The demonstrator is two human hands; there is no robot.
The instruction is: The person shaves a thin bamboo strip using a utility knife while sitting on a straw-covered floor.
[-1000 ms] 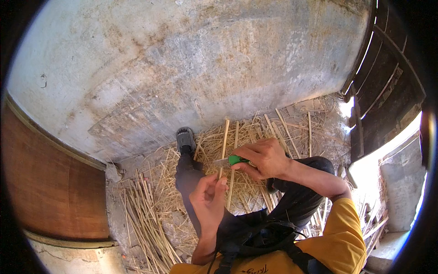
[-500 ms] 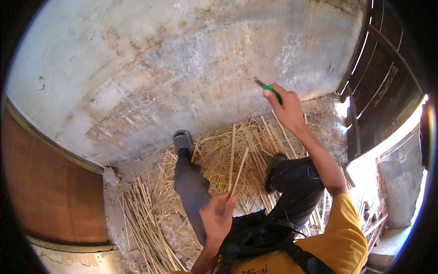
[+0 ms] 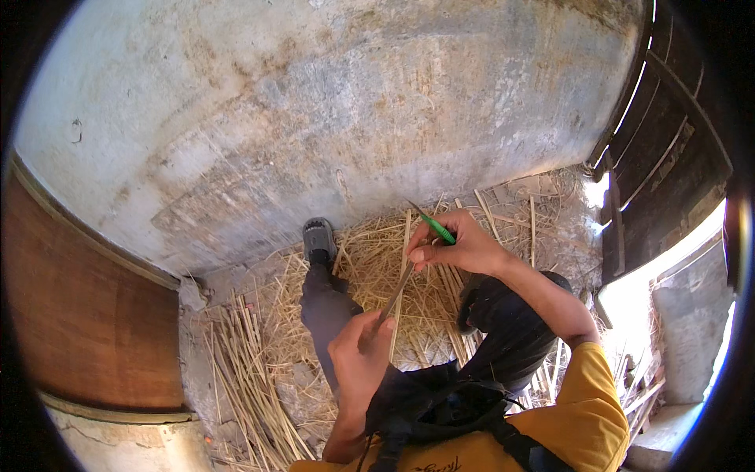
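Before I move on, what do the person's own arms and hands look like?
The left hand and right hand are ungloved, with no watch or cable showing. The right arm has a short, mustard-yellow sleeve; the left forearm is bare.

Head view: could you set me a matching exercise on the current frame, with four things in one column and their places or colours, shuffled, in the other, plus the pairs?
1. Knife
2. Thin strip
3. Pile of long strips
4. Left shoe

A. lower left of the picture
B. green-handled, in the right hand
C. grey, near the wall
D. running from the left hand to the right

Pairs: 1-B, 2-D, 3-A, 4-C
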